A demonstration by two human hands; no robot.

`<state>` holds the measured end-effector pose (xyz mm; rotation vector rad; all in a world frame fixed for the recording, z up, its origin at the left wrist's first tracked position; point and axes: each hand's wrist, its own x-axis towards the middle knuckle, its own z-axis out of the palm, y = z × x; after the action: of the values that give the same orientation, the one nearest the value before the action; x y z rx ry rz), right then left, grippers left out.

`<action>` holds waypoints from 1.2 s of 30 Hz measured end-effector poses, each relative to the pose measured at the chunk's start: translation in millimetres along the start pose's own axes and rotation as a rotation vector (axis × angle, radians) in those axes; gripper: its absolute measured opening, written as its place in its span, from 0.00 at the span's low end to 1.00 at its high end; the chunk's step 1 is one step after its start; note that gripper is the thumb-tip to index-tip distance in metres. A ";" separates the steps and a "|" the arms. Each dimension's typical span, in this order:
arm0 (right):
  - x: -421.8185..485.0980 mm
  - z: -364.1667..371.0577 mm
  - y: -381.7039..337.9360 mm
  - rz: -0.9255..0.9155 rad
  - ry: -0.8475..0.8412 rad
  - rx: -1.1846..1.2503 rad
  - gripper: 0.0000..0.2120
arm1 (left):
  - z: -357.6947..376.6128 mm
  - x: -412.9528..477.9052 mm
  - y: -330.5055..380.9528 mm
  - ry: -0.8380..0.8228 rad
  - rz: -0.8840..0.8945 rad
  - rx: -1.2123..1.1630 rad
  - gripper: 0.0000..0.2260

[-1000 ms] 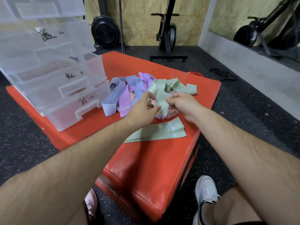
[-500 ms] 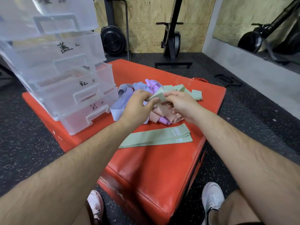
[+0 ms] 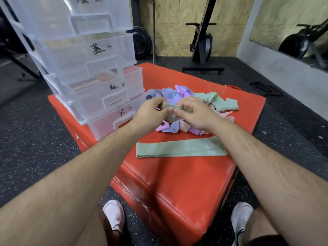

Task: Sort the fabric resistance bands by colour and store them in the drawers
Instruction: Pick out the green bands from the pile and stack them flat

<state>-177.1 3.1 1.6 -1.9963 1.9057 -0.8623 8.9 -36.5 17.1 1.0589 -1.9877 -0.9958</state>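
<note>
Left to right: clear drawer unit (image 3: 99, 77) standing at the left corner of the red padded box (image 3: 177, 183); left hand (image 3: 150, 113) and right hand (image 3: 195, 115), fingers (image 3: 181, 112) of both curled and pinching a green band (image 3: 168, 105) just above the mixed pile (image 3: 221, 105), its taut span running left to right, the rest bunched beneath. Nearer the person, a flattened green band (image 3: 181, 150) lies with its long axis across the box, ends pointing left and right. Probable fault: the bunched part snags lilac or pink neighbours and drags them onto the green stack.

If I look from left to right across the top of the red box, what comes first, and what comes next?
clear drawers → left hand → pinched green band → right hand → loose green bands at the pile's right edge
</note>
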 end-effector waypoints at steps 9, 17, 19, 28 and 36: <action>1.5 -7.5 21.1 0.088 -0.032 -0.220 0.12 | -47.6 1.7 -17.4 0.143 -0.052 -0.108 0.05; -9.7 -44.9 49.7 0.247 0.060 -0.157 0.06 | -88.6 -0.3 -38.5 0.179 -0.188 -0.226 0.05; -16.3 -54.0 52.4 0.290 0.090 -0.014 0.06 | -89.4 -0.9 -41.5 0.139 -0.235 -0.210 0.07; -52.1 -56.9 68.9 0.382 -0.105 -0.050 0.11 | -51.9 -18.3 -62.0 -0.058 -0.305 0.186 0.06; -68.0 -34.3 73.0 0.334 -0.248 -0.287 0.10 | -33.8 -23.7 -70.7 -0.161 -0.172 0.593 0.07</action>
<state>-254.5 68.1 -28.4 -1.7482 2.2174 -0.2558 72.8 -53.2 -31.3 1.5217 -2.4339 -0.5906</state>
